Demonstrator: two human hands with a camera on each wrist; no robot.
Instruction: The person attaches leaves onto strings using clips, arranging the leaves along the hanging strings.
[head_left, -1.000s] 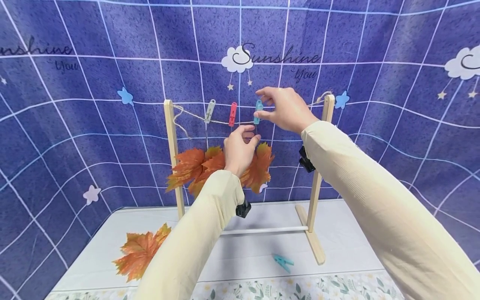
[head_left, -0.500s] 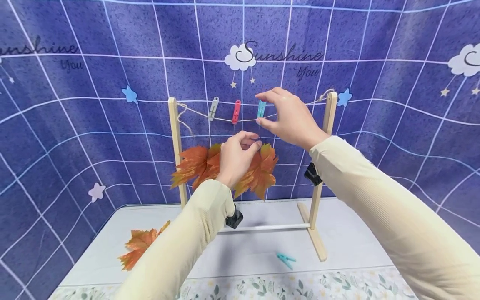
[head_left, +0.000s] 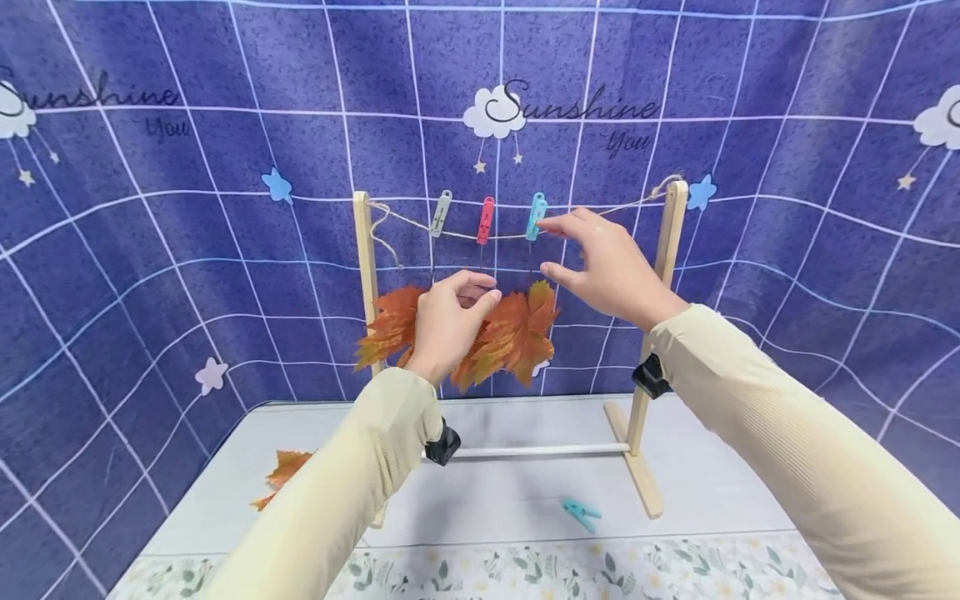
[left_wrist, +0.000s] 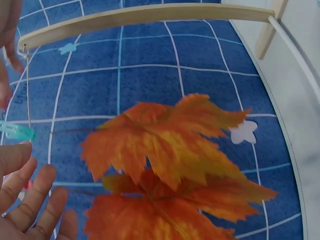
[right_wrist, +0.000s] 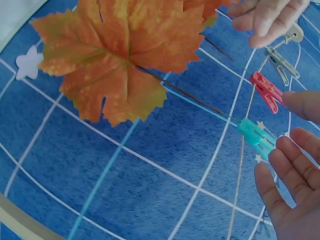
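Note:
Three clothespins sit on a twine line (head_left: 632,203): a grey clothespin (head_left: 441,213), a red clothespin (head_left: 486,220) and a teal clothespin (head_left: 536,217). Orange artificial maple leaves hang under them by thin stems. In the right wrist view, the stem of the right maple leaf (right_wrist: 115,55) ends in the teal clothespin's jaws. My right hand (head_left: 611,267) is just right of that clothespin, fingers spread, holding nothing. Lower and left, my left hand (head_left: 450,325) hovers in front of the leaves with loosely bent fingers and an empty grasp, partly hiding them.
The twine runs between two wooden posts, the right post (head_left: 670,229) and the left post (head_left: 365,250), joined low by a white rod (head_left: 540,451). On the white table lie another maple leaf (head_left: 287,468), partly behind my left sleeve, and a loose teal clothespin (head_left: 581,514).
My right hand has let go of the teal clothespin, which stays on the twine, and moved right and down. My left hand has drawn down and left, away from the leaf's stem.

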